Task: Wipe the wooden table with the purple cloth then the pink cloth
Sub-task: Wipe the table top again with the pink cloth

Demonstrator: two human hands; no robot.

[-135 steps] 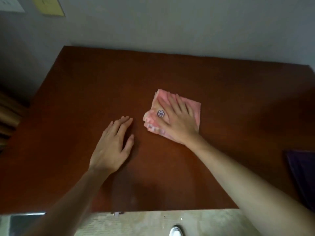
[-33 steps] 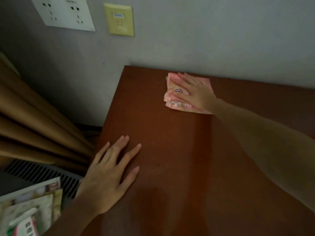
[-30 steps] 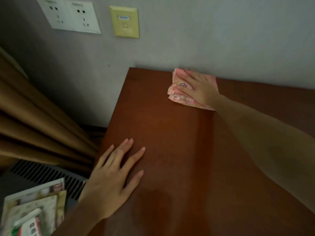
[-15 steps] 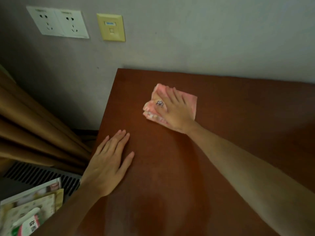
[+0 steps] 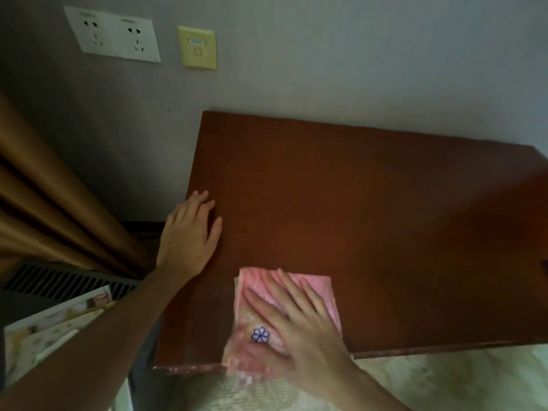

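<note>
A folded pink cloth (image 5: 318,289) with a small blue flower mark lies at the near edge of the dark wooden table (image 5: 370,203), its lower part hanging slightly over the rim. My right hand (image 5: 299,318) presses flat on the cloth with straight, spread fingers. My left hand (image 5: 188,235) rests flat on the table's left edge, fingers straight, holding nothing. A dark sliver at the far right edge (image 5: 545,266) may be the purple cloth; too little shows to tell.
The table stands against a grey wall with white sockets (image 5: 114,35) and a yellow plate (image 5: 197,47). A brown curtain (image 5: 50,203) hangs at the left above a floor vent (image 5: 65,281). Printed papers (image 5: 50,324) lie at lower left. A pale patterned surface (image 5: 444,378) runs below the table's near edge.
My right hand has dragged the pink cloth from the far left corner back to the near edge. My left hand stayed flat by the left edge.
</note>
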